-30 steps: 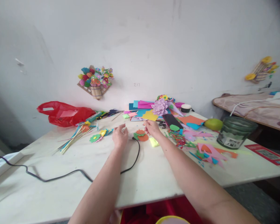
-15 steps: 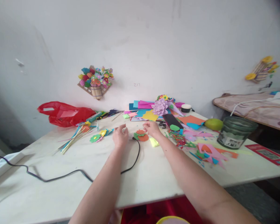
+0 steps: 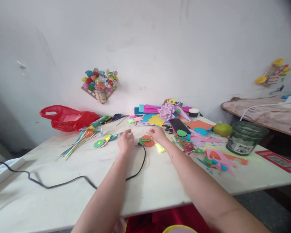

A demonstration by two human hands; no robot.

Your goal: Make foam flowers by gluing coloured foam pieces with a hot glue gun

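Note:
My left hand point(image 3: 125, 141) hovers over or rests on the white table, fingers loosely curved and thumb apart, with nothing visible in it. Just left of it lie green and yellow foam flowers point(image 3: 99, 143). My right hand point(image 3: 157, 133) is closed in a pinch, thumb against forefinger; whatever is between the tips is too small to make out. Under its fingertips lies a small stack of orange and green foam flower shapes point(image 3: 149, 142). A black cord point(image 3: 144, 158) ends between my hands, beside that stack. A yellow-green slip point(image 3: 160, 148) lies by my right wrist.
A red plastic bag point(image 3: 67, 118) and a bundle of thin sticks point(image 3: 73, 145) lie left. Coloured foam sheets point(image 3: 157, 119) and a purple flower point(image 3: 166, 111) are at the back. Foam scraps point(image 3: 219, 158), a yellow-green fruit point(image 3: 222, 129) and a green glass jar point(image 3: 244, 139) stand right.
My right hand's fingertips have shifted very slightly to the left. My left hand and the foam pieces look the same.

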